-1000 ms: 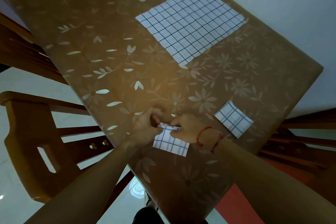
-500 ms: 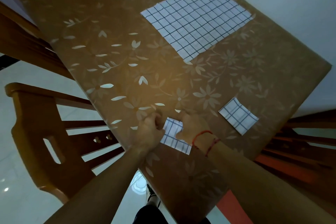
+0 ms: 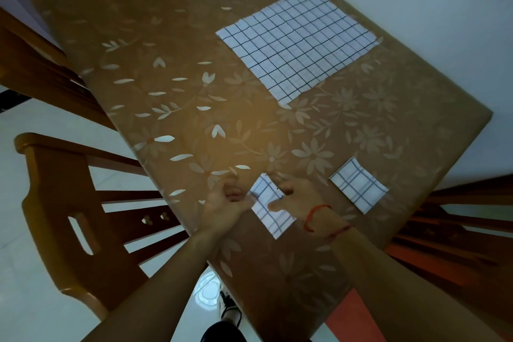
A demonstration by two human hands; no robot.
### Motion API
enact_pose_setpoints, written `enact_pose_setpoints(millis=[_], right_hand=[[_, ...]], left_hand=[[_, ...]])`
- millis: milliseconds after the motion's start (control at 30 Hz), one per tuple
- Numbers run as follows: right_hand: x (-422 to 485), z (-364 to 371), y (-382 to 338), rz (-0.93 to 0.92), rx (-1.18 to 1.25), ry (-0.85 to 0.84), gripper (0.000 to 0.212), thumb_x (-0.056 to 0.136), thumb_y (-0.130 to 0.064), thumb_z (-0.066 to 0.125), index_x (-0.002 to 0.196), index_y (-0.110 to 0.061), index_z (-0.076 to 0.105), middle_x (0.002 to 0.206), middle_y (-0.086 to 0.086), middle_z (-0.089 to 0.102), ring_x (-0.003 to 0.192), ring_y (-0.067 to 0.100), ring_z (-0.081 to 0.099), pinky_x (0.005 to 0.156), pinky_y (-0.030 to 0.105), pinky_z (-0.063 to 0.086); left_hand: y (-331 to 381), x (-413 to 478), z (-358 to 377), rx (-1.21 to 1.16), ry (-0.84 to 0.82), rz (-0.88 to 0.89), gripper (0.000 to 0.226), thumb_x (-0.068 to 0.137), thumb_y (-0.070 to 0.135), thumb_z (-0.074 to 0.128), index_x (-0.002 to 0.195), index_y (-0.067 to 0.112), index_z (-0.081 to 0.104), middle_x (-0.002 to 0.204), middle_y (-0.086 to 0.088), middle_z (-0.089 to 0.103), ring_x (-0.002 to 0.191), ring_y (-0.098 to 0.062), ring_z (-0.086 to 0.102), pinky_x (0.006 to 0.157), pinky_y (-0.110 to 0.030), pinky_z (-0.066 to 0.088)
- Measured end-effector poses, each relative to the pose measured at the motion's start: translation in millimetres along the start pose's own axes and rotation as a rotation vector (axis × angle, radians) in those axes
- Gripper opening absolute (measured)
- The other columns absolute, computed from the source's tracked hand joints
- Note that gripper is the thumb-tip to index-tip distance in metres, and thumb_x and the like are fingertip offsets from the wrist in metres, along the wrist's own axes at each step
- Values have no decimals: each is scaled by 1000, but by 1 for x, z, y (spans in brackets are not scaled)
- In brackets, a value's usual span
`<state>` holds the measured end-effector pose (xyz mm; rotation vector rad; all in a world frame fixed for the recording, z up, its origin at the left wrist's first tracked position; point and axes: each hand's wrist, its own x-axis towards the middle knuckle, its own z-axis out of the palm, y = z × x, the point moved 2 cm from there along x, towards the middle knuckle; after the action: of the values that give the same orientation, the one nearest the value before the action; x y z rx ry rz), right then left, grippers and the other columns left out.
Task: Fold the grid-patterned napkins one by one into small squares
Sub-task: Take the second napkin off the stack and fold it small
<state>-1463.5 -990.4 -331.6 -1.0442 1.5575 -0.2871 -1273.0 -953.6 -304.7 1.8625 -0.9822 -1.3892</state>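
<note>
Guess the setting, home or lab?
Likely a home dining area: a table under a brown floral cover, wooden slat-back chairs pulled up beside it, and a glossy tiled floor. Grid-patterned napkins lie on the table.

Folded napkin strip [image 3: 270, 208] flat, folded square [image 3: 358, 185] beside, unfolded napkin [image 3: 298, 43] beyond

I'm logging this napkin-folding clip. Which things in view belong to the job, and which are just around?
Job:
- napkin being folded, under the left hand and right hand
- finished folded square
- unfolded napkin

Just around:
- floral tablecloth
- wooden chair
- red wrist string
</note>
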Motion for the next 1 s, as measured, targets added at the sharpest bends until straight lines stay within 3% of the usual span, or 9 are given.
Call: enact_pose_setpoints(millis=[67,133,200,300,467,767,833,933,1000], right_hand=[[-18,-4,-23,-64,98,-29,31,69,0,80,99,-6,74,100,9,74,92,25,70,81,41,58],[-30,-8,-30,-52,284,-73,29,72,2,79,98,-9,74,99,12,74,91,28,71,81,45,58],[-38,-8,-28,32,408,-109,19,77,2,75,92,-11,74,95,11,75,85,24,73,74,43,60],[-53,-13,-39,67,414,-99,15,81,1,72,95,-5,72,98,13,74,85,24,72,67,40,60],[-63,-23,-44,77,362,-83,12,80,7,71,90,3,68,88,9,72,68,16,72,52,28,57],[-68,-35,-66,-40,301,-93,19,86,-4,68,104,-3,72,92,6,74,79,13,72,64,28,59],[-68,-35,-68,-57,182,-140,18,85,-4,69,102,-4,73,81,-1,75,72,9,71,62,25,56],[-68,-31,-67,-66,82,-162,11,86,-4,67,95,-4,74,48,-13,59,48,0,59,51,20,50],[-68,-26,-67,-73,64,-158,9,84,-2,68,92,-2,73,47,-11,58,49,6,58,53,26,54]], left_hand=[[0,-5,2,-195,-76,-105,43,75,37,79,112,21,66,103,3,72,96,-11,68,87,-28,54],[6,-13,6,-414,-212,-202,32,84,34,71,111,17,69,104,-3,73,98,-20,69,88,-38,55],[17,-20,7,-471,-265,-233,22,91,26,62,109,13,70,103,-7,73,95,-21,70,76,-32,58],[26,-24,4,-419,-158,-178,14,91,17,63,99,9,71,95,-9,75,84,-20,72,63,-26,57],[36,-26,-1,-309,-43,-73,8,87,14,68,90,8,74,81,-2,75,76,-18,72,63,-25,58],[49,-28,-19,-91,-110,33,6,83,13,73,82,16,78,78,3,75,68,-6,68,59,-16,50],[49,-28,-24,-72,-124,47,6,83,13,73,85,15,78,79,3,75,67,-4,67,57,-13,49],[46,-26,-29,-56,-140,36,7,82,14,74,87,15,78,80,5,75,69,-5,68,58,-14,49],[42,-25,-32,-64,-137,9,6,81,17,75,87,17,77,82,6,75,73,-7,69,59,-15,51]])
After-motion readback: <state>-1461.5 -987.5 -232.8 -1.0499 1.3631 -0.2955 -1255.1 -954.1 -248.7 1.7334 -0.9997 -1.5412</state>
